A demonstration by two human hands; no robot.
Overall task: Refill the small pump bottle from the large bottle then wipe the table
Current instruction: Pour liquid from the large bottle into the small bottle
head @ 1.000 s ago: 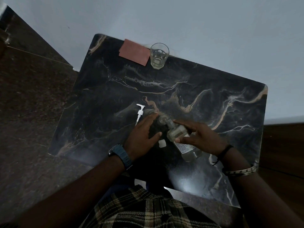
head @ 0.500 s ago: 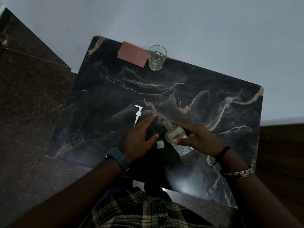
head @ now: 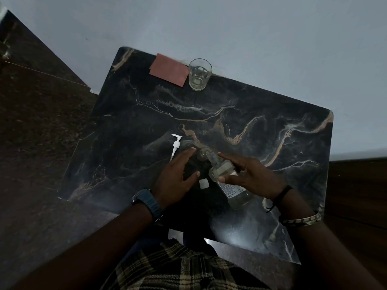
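A black marble table [head: 272, 126] with tan and white veining stands pushed against a pale grey wall [head: 251, 28]; dark speckled stone floor [head: 37, 126] lies to its left, and the light is dim. At the far edge a reddish-brown cloth [head: 168, 70] lies flat, touching an empty faceted glass [head: 199, 74]. Near the middle, the right hand [head: 251, 174] has thumb and fingers closed around the large clear bottle [head: 228, 181], tilted with its neck down over the small pump bottle [head: 202, 153]; the left hand [head: 176, 176] curls loosely beside the small bottle, and I cannot tell whether it grips it. The white pump head [head: 175, 145] lies just left of the fingers; a small white cap [head: 203, 183] sits between the hands.
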